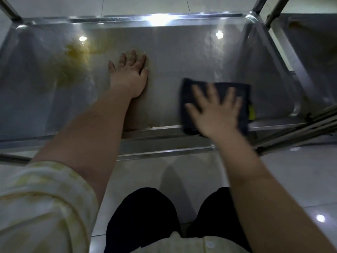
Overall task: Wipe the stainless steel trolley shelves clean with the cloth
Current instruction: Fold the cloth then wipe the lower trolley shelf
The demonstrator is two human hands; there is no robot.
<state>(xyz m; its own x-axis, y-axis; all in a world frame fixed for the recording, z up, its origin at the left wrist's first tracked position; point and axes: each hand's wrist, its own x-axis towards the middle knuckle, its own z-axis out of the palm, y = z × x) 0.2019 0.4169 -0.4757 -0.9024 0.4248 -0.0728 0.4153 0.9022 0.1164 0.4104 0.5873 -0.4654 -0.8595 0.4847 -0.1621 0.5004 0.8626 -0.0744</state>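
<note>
Outward from the fingertips, then: the right hand (217, 114) has its fingers (198, 94) spread wide and flat, pressing down on a dark navy square folded cloth (235, 92) rather than curling around it. The hand is blurred, so how firmly the palm bears on the fabric cannot be told. The cloth lies at about four o'clock on the shelf, its near edge overlapping the front lip, and a small yellow-green tag (252, 112) shows at its right edge.

The left hand (130, 75) lies palm down, fingers (133, 57) extended and slightly apart, grasping nothing, resting flat on the bare metal near the shelf's centre. Its forearm runs back toward seven o'clock into a pale yellow checked fabric sleeve (43, 203).

Both hands rest on the shiny rectangular stainless steel trolley shelf (182, 52), which has a raised rim and rounded corners. A brownish-yellow smeared stain (73, 64) spreads at about ten o'clock, just beside the left hand's thumb side and well apart from the cloth. Round light reflections (219, 34) sit toward twelve and one o'clock. Steel tube uprights (273, 11) rise at the far right corner, and a bundle of grey metal bars (299, 128) slants across at four o'clock. Below the shelf, at six o'clock, dark trousers (145, 216) show above a glossy pale tiled floor (291, 170).
</note>
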